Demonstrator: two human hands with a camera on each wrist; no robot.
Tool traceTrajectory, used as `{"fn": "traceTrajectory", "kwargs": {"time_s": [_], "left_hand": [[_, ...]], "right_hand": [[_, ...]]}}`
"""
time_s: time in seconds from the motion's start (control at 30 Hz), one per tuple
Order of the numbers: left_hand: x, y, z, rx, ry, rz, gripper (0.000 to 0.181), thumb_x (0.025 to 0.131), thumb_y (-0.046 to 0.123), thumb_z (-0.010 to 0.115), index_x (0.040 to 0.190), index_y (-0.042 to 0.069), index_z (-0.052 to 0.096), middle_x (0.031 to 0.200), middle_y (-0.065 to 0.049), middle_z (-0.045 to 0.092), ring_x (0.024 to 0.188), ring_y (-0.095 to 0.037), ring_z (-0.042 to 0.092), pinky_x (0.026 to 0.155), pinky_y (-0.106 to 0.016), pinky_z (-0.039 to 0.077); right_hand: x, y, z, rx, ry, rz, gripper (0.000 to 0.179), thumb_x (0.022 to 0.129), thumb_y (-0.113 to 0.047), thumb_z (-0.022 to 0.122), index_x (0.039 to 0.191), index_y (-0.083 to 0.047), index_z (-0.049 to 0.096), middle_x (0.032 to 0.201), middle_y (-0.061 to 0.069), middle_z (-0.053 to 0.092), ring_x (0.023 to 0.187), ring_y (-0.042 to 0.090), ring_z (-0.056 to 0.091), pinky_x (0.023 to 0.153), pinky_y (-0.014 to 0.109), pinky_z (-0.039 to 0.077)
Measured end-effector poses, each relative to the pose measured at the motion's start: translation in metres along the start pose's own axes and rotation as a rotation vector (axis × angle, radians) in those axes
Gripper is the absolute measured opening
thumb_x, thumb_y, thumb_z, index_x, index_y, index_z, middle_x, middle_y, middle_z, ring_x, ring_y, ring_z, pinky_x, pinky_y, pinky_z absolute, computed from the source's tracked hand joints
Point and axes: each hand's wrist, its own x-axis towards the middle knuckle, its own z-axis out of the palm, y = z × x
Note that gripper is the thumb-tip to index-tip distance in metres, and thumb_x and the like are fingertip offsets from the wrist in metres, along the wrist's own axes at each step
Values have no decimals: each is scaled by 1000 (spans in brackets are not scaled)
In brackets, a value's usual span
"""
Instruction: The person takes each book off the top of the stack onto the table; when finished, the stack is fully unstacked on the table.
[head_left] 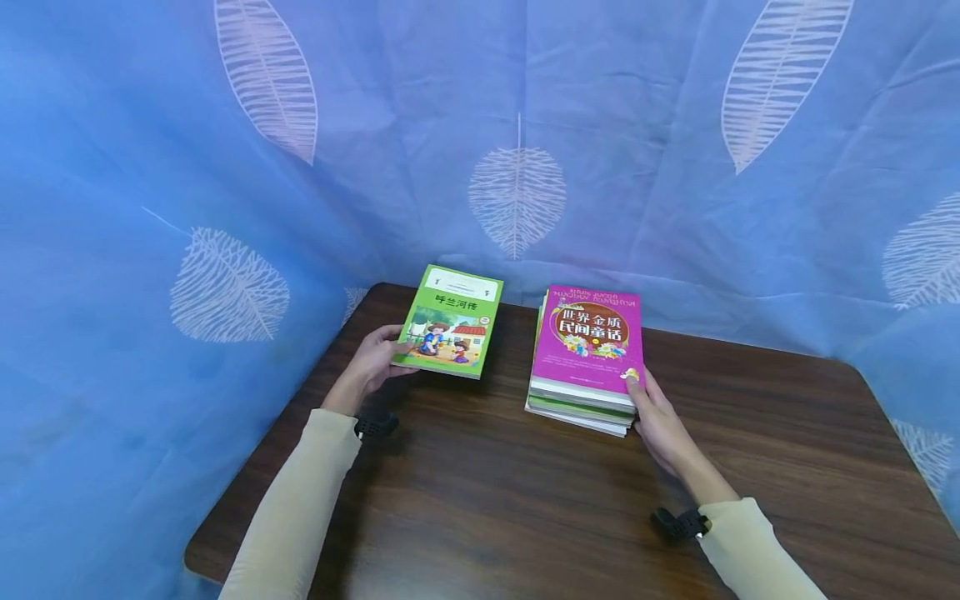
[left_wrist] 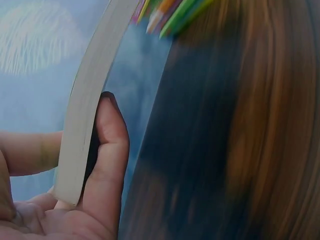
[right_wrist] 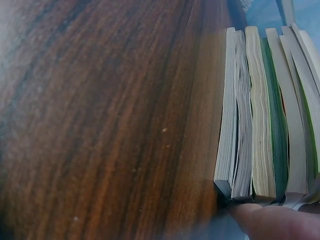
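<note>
My left hand [head_left: 372, 357] grips the lower left corner of a green book [head_left: 450, 321] with an illustrated cover. In the left wrist view, the book's pale page edge [left_wrist: 82, 115] runs between the thumb and fingers [left_wrist: 107, 165]. The book appears raised off the table. To the right lies a stack of books [head_left: 579, 404], topped by a magenta book [head_left: 588, 337]. My right hand [head_left: 660, 417] touches the stack's near right corner, its other fingers mostly hidden. Several page edges and one fingertip [right_wrist: 272, 222] against the stack show in the right wrist view.
The dark wooden table [head_left: 480, 500] has rounded corners. A blue cloth [head_left: 420, 125] with white leaf prints hangs behind it and along its left side. Black straps with cameras sit on both wrists.
</note>
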Motion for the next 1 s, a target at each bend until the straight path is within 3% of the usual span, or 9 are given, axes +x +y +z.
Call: {"fn": "traceTrajectory", "kwargs": {"time_s": [0.2, 0.33, 0.4, 0.53, 0.67, 0.83, 1.0], "left_hand": [[9, 10, -40, 85, 53, -29, 59, 108, 8, 52, 164, 4, 31, 117, -9, 61, 80, -7, 71, 77, -26, 65], [11, 5, -62, 159, 78, -63, 59, 110, 12, 49, 165, 4, 28, 130, -15, 59, 84, -6, 70, 80, -26, 64], [12, -2, -70, 181, 85, -92, 60, 111, 14, 48, 166, 3, 26, 136, -17, 58, 87, -7, 69, 82, -27, 64], [13, -15, -78, 199, 95, -150, 61, 112, 15, 46, 166, 2, 23, 140, -20, 57, 89, -8, 69, 85, -29, 64], [17, -21, -85, 219, 94, -167, 62, 112, 14, 45, 166, 0, 20, 140, -22, 57, 88, -7, 69, 84, -29, 64], [22, -26, -90, 326, 131, -120, 62, 111, 14, 46, 164, -6, 21, 144, -29, 53, 89, -11, 68, 80, -28, 64], [24, -23, -83, 533, 215, -48, 59, 106, 12, 52, 157, -13, 34, 143, -36, 54, 105, -31, 70, 85, -40, 66]], "right_hand": [[-1, -3, -1, 8, 29, -7, 78, 111, -59, 27, 167, -32, -19, 177, 17, 1, 159, 42, 13, 126, 73, 14], [0, -3, 3, 2, 30, 2, 78, 111, -58, 28, 167, -31, -18, 177, 18, 1, 161, 42, 10, 126, 74, 13], [0, -1, 5, -6, 36, 10, 78, 111, -58, 29, 168, -29, -17, 178, 16, -4, 163, 43, 2, 124, 77, 9], [-4, 0, 6, 0, 50, 25, 78, 112, -58, 30, 169, -28, -15, 178, 18, -3, 163, 44, 3, 124, 78, 9], [-5, -1, 6, 9, 55, 17, 77, 112, -55, 29, 168, -27, -16, 178, 18, -2, 162, 42, 8, 127, 72, 11], [-5, -2, 7, -6, 58, 28, 78, 112, -56, 29, 168, -27, -16, 177, 20, 0, 161, 43, 12, 128, 71, 12], [-5, -3, 7, -20, 61, 36, 77, 112, -57, 29, 168, -29, -16, 177, 19, 0, 162, 45, 9, 126, 74, 11]]}}
